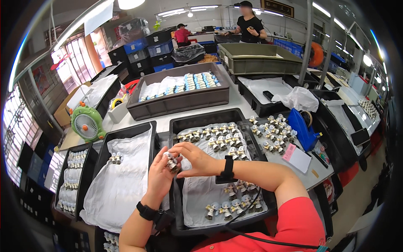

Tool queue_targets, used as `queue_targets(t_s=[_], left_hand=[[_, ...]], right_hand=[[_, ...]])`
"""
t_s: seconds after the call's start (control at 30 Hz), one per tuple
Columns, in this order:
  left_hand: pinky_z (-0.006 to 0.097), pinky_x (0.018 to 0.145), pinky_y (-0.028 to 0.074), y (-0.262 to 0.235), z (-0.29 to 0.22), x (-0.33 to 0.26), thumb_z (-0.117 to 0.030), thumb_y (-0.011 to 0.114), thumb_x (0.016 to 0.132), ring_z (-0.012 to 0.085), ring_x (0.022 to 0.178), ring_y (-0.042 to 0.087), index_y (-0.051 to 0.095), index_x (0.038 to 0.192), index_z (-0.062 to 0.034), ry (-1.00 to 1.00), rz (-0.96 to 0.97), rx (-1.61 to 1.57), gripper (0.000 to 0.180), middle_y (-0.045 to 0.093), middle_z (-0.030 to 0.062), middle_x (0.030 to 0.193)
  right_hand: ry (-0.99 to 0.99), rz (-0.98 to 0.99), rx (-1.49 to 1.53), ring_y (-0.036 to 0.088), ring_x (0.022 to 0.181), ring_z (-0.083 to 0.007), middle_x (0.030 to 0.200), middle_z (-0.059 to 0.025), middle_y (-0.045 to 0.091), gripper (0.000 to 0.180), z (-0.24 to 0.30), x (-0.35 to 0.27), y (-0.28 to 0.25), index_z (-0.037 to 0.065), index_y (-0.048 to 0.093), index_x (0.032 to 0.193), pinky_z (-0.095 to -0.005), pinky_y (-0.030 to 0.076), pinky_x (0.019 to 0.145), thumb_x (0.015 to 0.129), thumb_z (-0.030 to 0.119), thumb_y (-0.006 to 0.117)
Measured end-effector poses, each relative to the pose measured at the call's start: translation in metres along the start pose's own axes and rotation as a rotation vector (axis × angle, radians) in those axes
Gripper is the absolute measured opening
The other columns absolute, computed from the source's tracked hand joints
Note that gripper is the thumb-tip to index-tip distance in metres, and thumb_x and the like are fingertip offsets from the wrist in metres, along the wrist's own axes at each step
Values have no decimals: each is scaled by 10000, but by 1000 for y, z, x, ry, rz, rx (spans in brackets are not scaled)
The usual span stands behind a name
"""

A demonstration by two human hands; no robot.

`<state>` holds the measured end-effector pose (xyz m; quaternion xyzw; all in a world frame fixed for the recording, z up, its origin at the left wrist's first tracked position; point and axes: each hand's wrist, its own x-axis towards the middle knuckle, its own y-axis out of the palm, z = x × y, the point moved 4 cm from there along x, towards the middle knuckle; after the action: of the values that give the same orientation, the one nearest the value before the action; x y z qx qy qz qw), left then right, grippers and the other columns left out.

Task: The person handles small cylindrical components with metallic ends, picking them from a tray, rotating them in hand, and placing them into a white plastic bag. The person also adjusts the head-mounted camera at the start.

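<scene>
- Figurine (171,161) sits clenched between both hands, upright-ish, long axis tilting toward right hand (197,158).
- Left hand (159,176) cups it from below; right fingertips pinch its top.

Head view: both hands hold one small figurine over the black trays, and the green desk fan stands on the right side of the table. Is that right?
Not quite. The head view shows the green desk fan on the left side of the table, beyond the black trays. The rest stands: the left hand and right hand hold one small figurine between them over the trays.
</scene>
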<state>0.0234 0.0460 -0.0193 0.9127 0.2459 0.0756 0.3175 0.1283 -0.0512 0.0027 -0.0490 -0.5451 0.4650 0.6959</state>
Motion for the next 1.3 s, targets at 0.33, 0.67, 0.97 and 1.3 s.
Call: queue_targets(t_s=[0.33, 0.67, 0.97, 1.3], left_hand=[[347, 790, 488, -1, 11, 4, -149, 424, 938, 253, 999, 567, 339, 1305, -37, -71, 62, 40, 392, 540, 121, 1088], [358, 731, 504, -5, 15, 3, -209, 489, 915, 235, 994, 567, 379, 1279, -68, -116, 80, 43, 406, 529, 99, 1085], [335, 751, 494, -1, 15, 3, -198, 503, 909, 211, 974, 574, 429, 1214, -85, -137, 115, 53, 333, 536, 74, 1073], [293, 784, 494, 5, 21, -6, -120, 504, 903, 214, 938, 588, 313, 1322, -59, -289, 92, 135, 464, 558, 128, 1070]], right_hand=[[131, 125, 144, 493, 1024, -296, 1132, -144, 501, 720, -9, -3, 8, 72, 419, 1249, -357, 430, 871, 639, 195, 780], [126, 144, 149, 492, 996, -274, 1144, -129, 498, 713, -9, -4, 10, 61, 426, 1250, -337, 475, 823, 641, 170, 780], [135, 149, 182, 486, 986, -257, 1125, -110, 494, 715, -7, -4, 9, 74, 419, 1256, -311, 508, 772, 639, 133, 776], [462, 172, 217, 620, 826, -178, 894, -109, 653, 306, -54, 55, -59, 10, 605, 1020, -302, 481, 748, 786, 201, 648]])
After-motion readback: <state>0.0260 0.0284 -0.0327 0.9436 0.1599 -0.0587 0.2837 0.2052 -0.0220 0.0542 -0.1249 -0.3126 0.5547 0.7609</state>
